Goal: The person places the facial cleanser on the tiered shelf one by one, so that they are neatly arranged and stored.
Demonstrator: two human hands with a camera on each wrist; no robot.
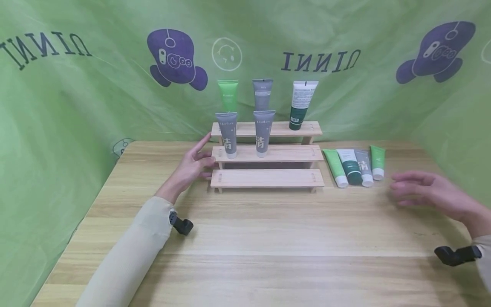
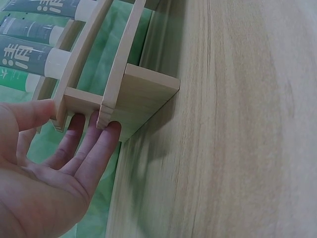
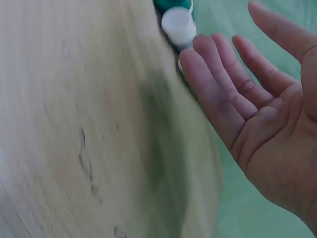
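My left hand (image 1: pixel 190 166) touches the left end of a three-tier wooden shelf (image 1: pixel 267 178). Its thumb lies at the middle tier's edge, and its fingertips meet the side below in the left wrist view. On the top tier stand a green tube (image 1: pixel 228 94), a grey tube (image 1: pixel 262 94) and a white and dark green tube (image 1: pixel 303 100). The middle tier bears two grey tubes, one left (image 1: pixel 228 134) and one nearer the centre (image 1: pixel 263 134). My right hand (image 1: pixel 431 192), fingers apart and holding nothing, hovers right of several tubes lying on the table.
Right of the shelf lie a green tube (image 1: pixel 335 168), a white and dark green tube (image 1: pixel 349 167), a grey tube (image 1: pixel 363 167) and a smaller green tube (image 1: pixel 377 162). A green printed cloth (image 1: pixel 245 25) hangs behind and beside the wooden table (image 1: pixel 261 256).
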